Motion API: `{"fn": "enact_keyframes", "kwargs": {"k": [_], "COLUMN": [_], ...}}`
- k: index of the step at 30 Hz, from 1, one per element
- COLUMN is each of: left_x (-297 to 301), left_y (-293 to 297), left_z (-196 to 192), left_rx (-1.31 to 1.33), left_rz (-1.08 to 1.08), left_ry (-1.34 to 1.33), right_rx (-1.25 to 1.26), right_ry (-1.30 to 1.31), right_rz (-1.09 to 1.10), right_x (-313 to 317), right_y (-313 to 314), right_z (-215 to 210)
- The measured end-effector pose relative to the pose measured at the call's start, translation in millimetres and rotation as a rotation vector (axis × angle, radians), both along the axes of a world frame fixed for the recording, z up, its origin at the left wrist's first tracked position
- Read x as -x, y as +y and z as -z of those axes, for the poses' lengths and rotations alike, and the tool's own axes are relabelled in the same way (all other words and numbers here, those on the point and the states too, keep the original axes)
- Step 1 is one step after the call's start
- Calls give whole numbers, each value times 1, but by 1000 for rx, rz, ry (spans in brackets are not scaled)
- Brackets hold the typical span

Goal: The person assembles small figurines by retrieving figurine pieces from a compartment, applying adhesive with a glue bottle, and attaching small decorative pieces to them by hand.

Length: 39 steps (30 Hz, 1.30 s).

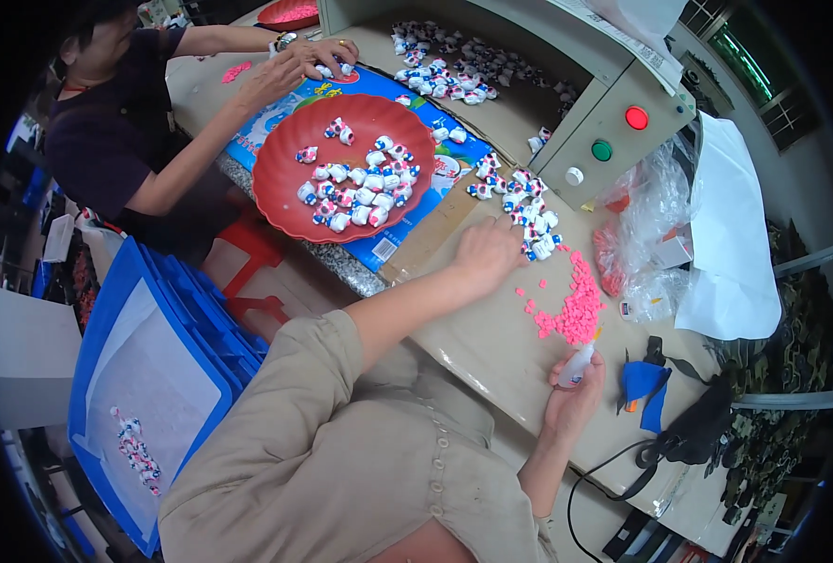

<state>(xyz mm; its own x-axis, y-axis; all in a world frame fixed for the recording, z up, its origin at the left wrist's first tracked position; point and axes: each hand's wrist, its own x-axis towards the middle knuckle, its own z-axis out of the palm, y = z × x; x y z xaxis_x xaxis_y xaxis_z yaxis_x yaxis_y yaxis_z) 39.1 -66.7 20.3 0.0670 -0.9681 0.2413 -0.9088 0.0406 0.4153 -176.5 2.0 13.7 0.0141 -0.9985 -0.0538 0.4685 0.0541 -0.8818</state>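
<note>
My right hand (576, 389) is closed around a small white squeeze bottle (576, 366) with a yellow tip. The bottle is tilted, its tip at the lower end of a heap of small pink pieces (574, 305). At the near edge of a cluster of small white figurines (535, 214) with blue and pink parts is my left hand (490, 251). Its fingers are curled together, mostly hidden behind the back of the hand, and what they hold, if anything, does not show. More such figurines lie in a scalloped red tray (280, 192) to the left.
Across the table a co-worker's hands (309, 66) handle figurines. More figurines (445, 80) lie under a grey machine (576, 141) with buttons. Plastic bags (651, 220), a white sheet (731, 244) and a black strap (689, 427) are at right. Blue stacked trays (177, 310) stand lower left.
</note>
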Motion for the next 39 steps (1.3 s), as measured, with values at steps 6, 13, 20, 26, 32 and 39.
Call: {"fn": "enact_keyframes", "kwargs": {"k": [6,13,20,26,32,39], "left_x": [-13,-1,38,40,40,42], "left_y": [10,36,48,51,52,50], "left_z": [-12,-3,22,23,27,29], "left_rx": [-198,-559,-148,-118,-86,55], "left_rz": [159,315,325,276,283,267], "left_ry": [578,2017,1356,1223,1084,1031], "right_rx": [-12,-18,95,247,375,378], "right_ry": [20,-238,-149,146,402,411], "right_rz": [48,142,82,121,134,119], "right_x": [6,9,1,-14,-16,-17], "right_y": [0,-12,-15,-6,-2,-2], "right_z": [2,6,-6,2,1,1]}}
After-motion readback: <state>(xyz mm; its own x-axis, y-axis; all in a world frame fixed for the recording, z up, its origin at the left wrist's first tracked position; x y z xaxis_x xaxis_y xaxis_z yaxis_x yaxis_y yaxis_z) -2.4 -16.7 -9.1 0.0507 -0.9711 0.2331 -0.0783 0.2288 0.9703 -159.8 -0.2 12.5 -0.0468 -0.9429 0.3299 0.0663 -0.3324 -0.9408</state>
